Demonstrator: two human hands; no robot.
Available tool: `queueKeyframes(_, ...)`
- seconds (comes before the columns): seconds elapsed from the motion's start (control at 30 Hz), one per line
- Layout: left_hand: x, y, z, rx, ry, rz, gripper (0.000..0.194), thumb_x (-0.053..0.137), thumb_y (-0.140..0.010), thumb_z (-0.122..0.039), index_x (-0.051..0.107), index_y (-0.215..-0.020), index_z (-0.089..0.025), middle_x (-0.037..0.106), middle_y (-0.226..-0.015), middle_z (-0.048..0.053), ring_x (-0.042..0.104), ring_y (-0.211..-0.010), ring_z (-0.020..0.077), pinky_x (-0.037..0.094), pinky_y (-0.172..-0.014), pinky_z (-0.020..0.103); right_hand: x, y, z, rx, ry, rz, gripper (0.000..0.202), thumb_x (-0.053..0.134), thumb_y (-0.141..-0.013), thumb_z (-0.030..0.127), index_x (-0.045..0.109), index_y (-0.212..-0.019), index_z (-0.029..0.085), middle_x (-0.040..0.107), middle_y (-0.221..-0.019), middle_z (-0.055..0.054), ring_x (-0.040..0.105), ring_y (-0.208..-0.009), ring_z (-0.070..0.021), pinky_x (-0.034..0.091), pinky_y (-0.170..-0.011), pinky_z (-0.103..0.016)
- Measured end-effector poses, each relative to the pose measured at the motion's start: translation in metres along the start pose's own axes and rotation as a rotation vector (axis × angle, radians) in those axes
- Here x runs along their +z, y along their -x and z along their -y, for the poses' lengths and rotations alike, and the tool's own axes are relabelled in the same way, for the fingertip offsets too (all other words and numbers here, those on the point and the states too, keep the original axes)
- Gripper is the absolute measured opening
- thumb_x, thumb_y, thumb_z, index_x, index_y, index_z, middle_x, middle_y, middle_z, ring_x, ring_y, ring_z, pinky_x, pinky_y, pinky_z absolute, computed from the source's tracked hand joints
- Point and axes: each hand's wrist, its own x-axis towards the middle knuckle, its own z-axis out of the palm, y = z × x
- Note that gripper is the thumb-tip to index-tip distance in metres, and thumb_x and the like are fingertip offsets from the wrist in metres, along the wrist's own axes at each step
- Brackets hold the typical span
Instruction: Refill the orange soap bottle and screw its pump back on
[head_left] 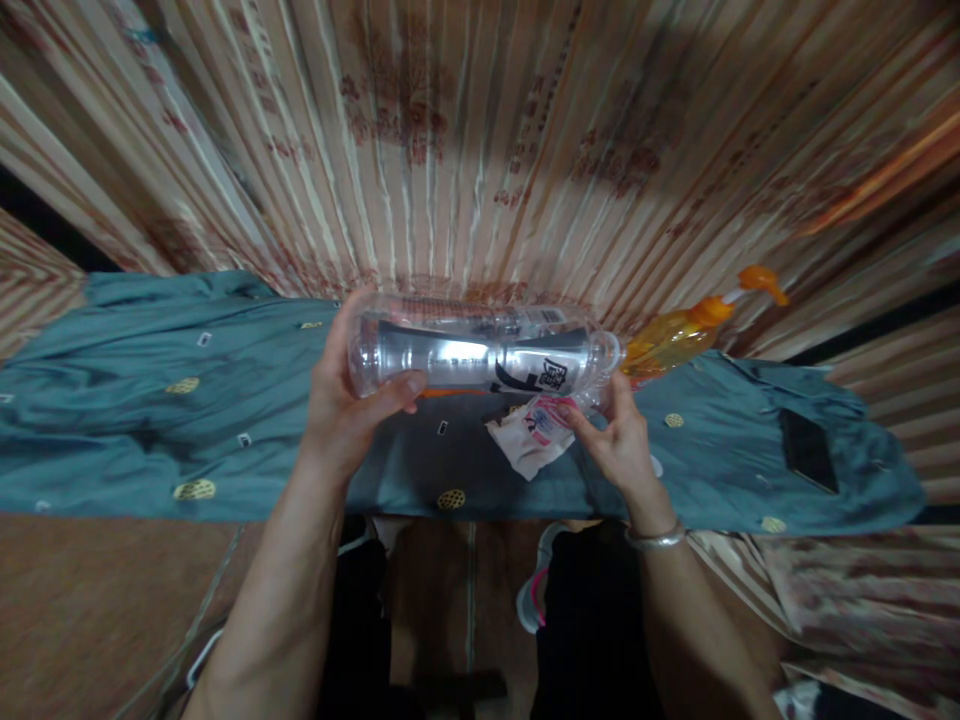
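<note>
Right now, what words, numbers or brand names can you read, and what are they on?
Nothing is clear enough to quote.
Clear bottle in the left hand: bold black lettering on the silver part, too blurred to read.
White-and-pink wrapper: small printing, too blurred to read.
Curtain: columns of small dark characters, too blurred to read.
Teal cloth: little rectangles with marks inside, too small to tell whether they are letters.

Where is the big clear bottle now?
In the head view, the clear bottle is near the centre, held sideways over the teal cloth, left hand at its base and right hand near its neck, with the orange-pump bottle to its right.
</note>
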Motion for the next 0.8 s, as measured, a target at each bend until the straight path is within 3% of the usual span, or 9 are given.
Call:
queueKeyframes(0.2,0.0004,-0.0004,0.0026,0.022,0.043,-0.002,0.076,0.099,-0.074,-0.045,0.070,-0.144,-0.040,0.068,-0.113,0.003,0.063,-0.072,0.0121,0.052,-0.040,0.016,-0.0013,-0.0006,0.0013,-0.004,-0.019,0.023,0.080,0.077,-0.088,0.066,0.056,-0.152,0.023,0.073,-0.146,-0.017,0.074,-0.128,-0.0398,0.059,-0.113,-0.062)
queueKeyframes(0.47,-0.0019,-0.0001,0.0028,0.036,0.006,0.039,0.077,0.097,-0.078,-0.045,0.066,-0.148,-0.039,0.069,-0.133,0.007,0.067,-0.079,0.0148,0.052,-0.041,0.015,-0.0005,-0.0001,0.0011,0.002,0.030,-0.003,0.083,0.075,-0.087,0.069,0.056,-0.153,0.022,0.075,-0.142,-0.017,0.075,-0.123,-0.0403,0.060,-0.109,-0.062)
queueKeyframes(0.8,-0.0031,0.0002,0.0041,0.025,-0.016,0.005,0.073,0.095,-0.078,-0.048,0.068,-0.146,-0.040,0.070,-0.126,0.006,0.065,-0.078,0.0148,0.052,-0.041,0.017,-0.0006,-0.0008,-0.0007,-0.016,0.033,0.006,0.082,0.074,-0.089,0.067,0.055,-0.155,0.023,0.072,-0.147,-0.017,0.074,-0.128,-0.0394,0.057,-0.113,-0.062)
